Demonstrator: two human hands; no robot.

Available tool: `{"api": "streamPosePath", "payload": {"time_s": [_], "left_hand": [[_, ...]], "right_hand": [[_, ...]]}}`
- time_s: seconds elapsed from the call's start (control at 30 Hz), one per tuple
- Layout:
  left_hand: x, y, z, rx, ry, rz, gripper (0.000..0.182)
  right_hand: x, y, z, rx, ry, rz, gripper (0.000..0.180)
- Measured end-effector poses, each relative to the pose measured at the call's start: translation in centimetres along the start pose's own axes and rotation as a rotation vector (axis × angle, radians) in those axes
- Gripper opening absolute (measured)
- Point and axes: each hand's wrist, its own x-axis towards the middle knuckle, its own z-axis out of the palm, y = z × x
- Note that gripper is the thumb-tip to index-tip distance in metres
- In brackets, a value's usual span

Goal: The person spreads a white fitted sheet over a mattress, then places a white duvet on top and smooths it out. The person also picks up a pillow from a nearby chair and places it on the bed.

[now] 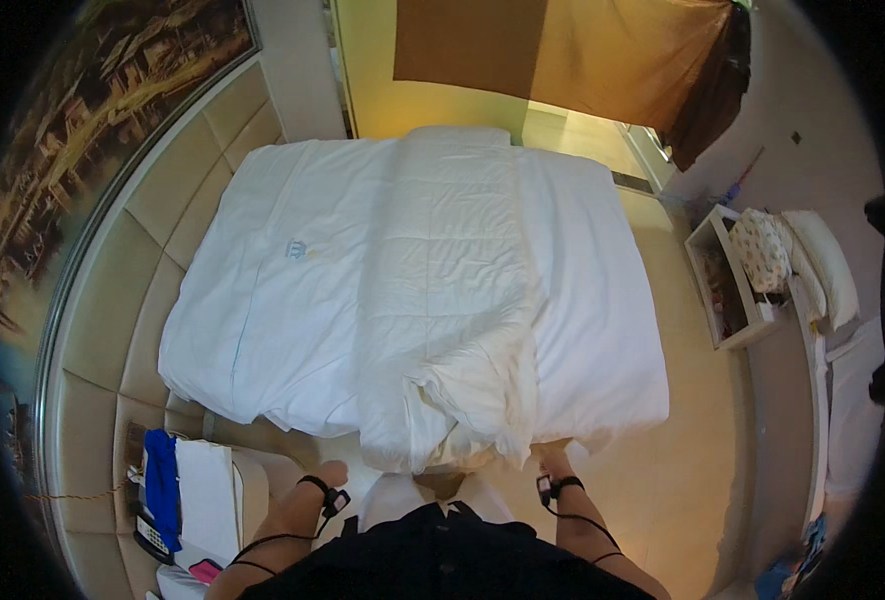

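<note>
A large bed with a white cover [304, 300] lies before me. Across its middle runs a thick cream quilt [450, 259], folded into a long strip. The quilt's near end is bunched and turned over, and it hangs past the bed's near edge. My left hand [331, 474] is just left of that hanging end, below the bed edge; its fingers look curled and blurred. My right hand [555, 459] reaches to the bed's near edge, right of the quilt, with its fingertips partly hidden at the fabric. Each wrist wears a strapped device with a cable.
At the left, a nightstand [251, 480] bears a blue cloth [161, 480], a white sheet and a telephone [154, 538]. A padded headboard [142, 300] borders the bed. Pillows [821, 262] rest by a white open box shelf [724, 292] on the right. A brown curtain [562, 60] hangs beyond.
</note>
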Motion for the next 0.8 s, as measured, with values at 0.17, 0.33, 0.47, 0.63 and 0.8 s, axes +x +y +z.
{"api": "streamPosePath", "payload": {"time_s": [0.17,0.33,0.47,0.63,0.8], "left_hand": [[1.8,5.2,-8.5,-0.493,0.235,0.104,0.036],[3.5,7.4,-17.0,-0.750,0.357,0.391,0.028],[2.9,6.0,-21.3,-0.838,0.493,0.405,0.035],[3.4,5.8,-24.8,-0.538,0.998,0.318,0.068],[6.9,7.0,-26.7,-0.518,0.544,0.244,0.090]], "right_hand": [[2.8,-19.8,-0.9,0.421,0.116,0.156,0.108],[5.0,-31.5,0.3,0.857,0.143,0.161,0.093],[8.9,-33.9,1.8,0.406,0.170,0.239,0.043],[9.7,-32.9,5.2,0.277,0.261,0.015,0.032],[8.6,-33.6,5.0,0.586,0.172,0.026,0.038]]}}
